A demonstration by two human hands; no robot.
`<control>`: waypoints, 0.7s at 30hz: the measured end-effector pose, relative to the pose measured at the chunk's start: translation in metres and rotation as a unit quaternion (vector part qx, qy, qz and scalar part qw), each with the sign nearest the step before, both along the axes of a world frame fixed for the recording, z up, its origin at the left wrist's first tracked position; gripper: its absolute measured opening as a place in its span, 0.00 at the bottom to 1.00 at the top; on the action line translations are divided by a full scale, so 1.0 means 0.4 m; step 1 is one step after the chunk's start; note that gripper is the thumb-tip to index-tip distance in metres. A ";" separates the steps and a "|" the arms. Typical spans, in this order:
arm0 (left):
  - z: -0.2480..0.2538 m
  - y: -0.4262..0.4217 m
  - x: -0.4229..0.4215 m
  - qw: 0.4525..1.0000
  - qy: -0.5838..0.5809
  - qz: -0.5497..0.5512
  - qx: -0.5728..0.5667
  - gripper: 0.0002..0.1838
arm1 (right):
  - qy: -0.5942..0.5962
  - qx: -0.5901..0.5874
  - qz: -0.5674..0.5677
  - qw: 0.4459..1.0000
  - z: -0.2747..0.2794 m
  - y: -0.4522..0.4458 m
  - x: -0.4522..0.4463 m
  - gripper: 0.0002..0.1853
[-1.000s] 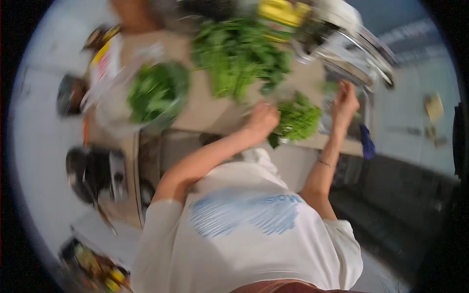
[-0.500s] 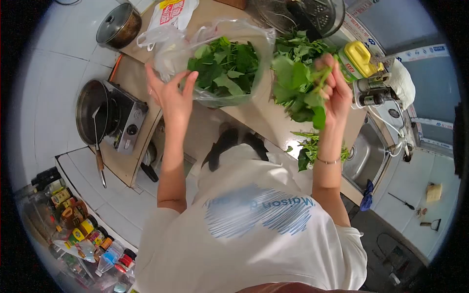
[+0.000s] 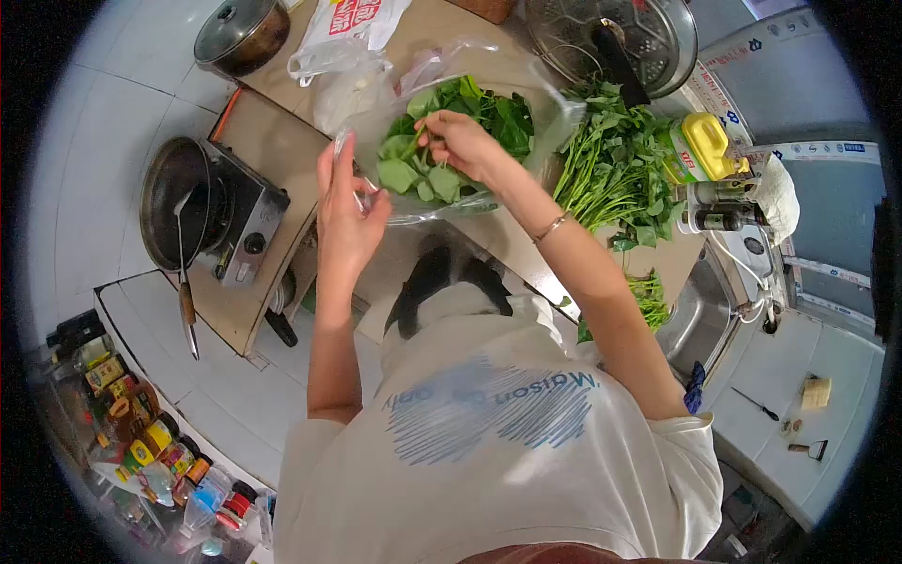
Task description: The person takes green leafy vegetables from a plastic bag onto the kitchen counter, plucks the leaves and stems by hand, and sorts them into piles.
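A clear plastic bag point(image 3: 556, 141) of leafy greens point(image 3: 507, 122) lies open at the counter's near edge. My left hand point(image 3: 349, 211) pinches the bag's rim on its left side, and a fold of plastic shows between thumb and fingers. Over the bag's mouth, my right hand point(image 3: 462, 146) is closed on the stem of a leafy sprig point(image 3: 402, 171), whose leaves hang among the greens inside. A large pile of long-stemmed greens point(image 3: 606, 179) rests on the counter to the right of the bag. Partly behind my right forearm is a smaller bunch of greens point(image 3: 648, 299).
On the left, a wok point(image 3: 162, 211) with a spatula sits on a portable stove point(image 3: 254, 242). A lidded pot point(image 3: 242, 36) stands behind it. A steamer rack point(image 3: 648, 42), an oil jug point(image 3: 707, 146), bottles point(image 3: 719, 220) and a sink point(image 3: 703, 301) line the right side.
My right hand has moved left with the sprig, from above the pile to inside the bag's mouth. My left hand has shifted slightly right and down, and now grips the bag's rim.
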State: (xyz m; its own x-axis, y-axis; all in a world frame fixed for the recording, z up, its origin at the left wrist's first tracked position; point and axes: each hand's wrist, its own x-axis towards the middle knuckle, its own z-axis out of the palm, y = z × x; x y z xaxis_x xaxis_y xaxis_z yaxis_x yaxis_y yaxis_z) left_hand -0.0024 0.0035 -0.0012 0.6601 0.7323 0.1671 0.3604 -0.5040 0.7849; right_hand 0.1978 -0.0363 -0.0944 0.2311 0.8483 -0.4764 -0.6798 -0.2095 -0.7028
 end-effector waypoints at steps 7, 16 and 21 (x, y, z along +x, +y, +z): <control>0.018 -0.015 0.017 1.000 0.000 -0.018 -0.003 0.41 | -0.499 -0.105 0.116 0.853 0.019 0.024 -0.042 0.14; 0.035 -0.020 0.054 0.998 0.033 -0.040 0.032 0.37 | -0.875 -0.039 0.176 0.448 0.107 -0.045 -0.112 0.19; 0.033 -0.037 0.056 0.997 0.033 -0.051 0.045 0.32 | -0.861 -0.105 0.177 0.465 -0.045 0.029 -0.064 0.18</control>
